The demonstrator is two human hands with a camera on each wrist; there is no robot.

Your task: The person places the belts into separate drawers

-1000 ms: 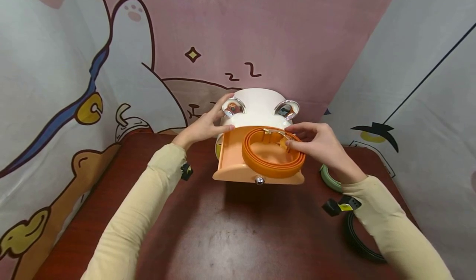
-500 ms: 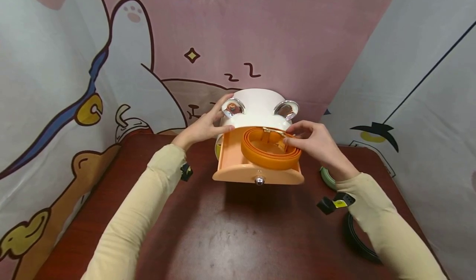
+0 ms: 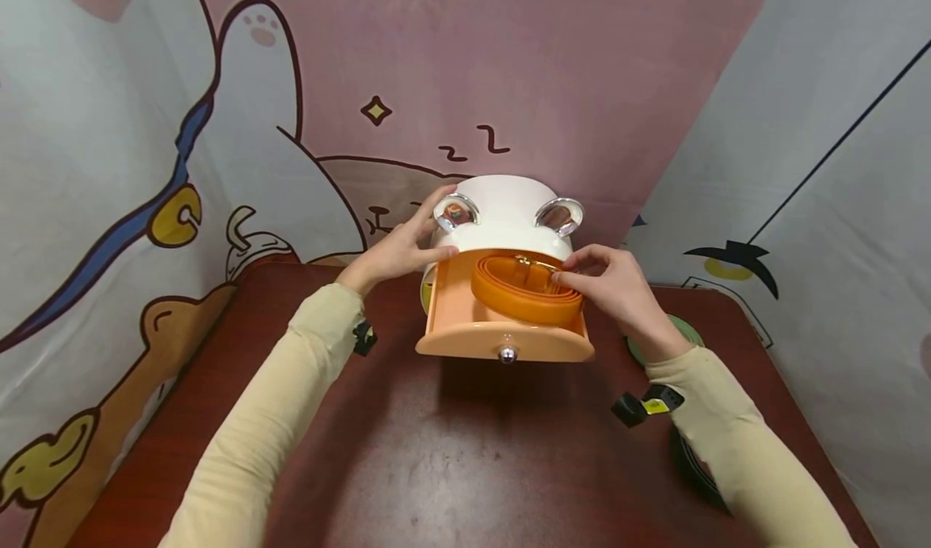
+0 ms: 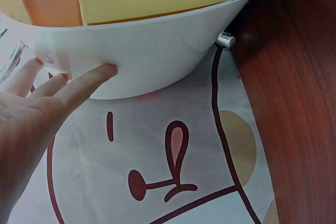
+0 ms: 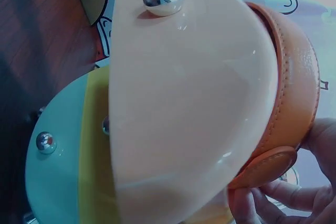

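1. A coiled orange belt (image 3: 520,299) sits within the outline of a pulled-out peach drawer (image 3: 452,299), toward its right side; whether it touches the drawer bottom is hidden.
2. The right hand (image 3: 617,285) pinches the coil's far right edge between thumb and fingers.
3. The left hand (image 3: 396,250) rests against the side of a white box (image 3: 505,217), its fingers straight and spread apart.
4. Only the right wrist view shows the belt's stitching and rounded tip (image 5: 269,166), plus a teal front (image 5: 58,108) and a yellow front (image 5: 94,100) beyond the drawer.
5. Only the head view shows the gold buckle (image 3: 524,261), a green coil (image 3: 687,328) behind the right wrist, and a dark coil (image 3: 691,469) partly under the pale sleeve (image 3: 735,427).
6. The belt looks like smooth leather; box and drawer are glossy. The half-round drawer front carries a ball-shaped chrome knob (image 3: 507,355), and shiny round ears (image 3: 457,211) top the box.
7. Beneath is a reddish-brown, wood-grained table (image 3: 451,467); behind hangs cartoon-printed cloth (image 3: 582,71).
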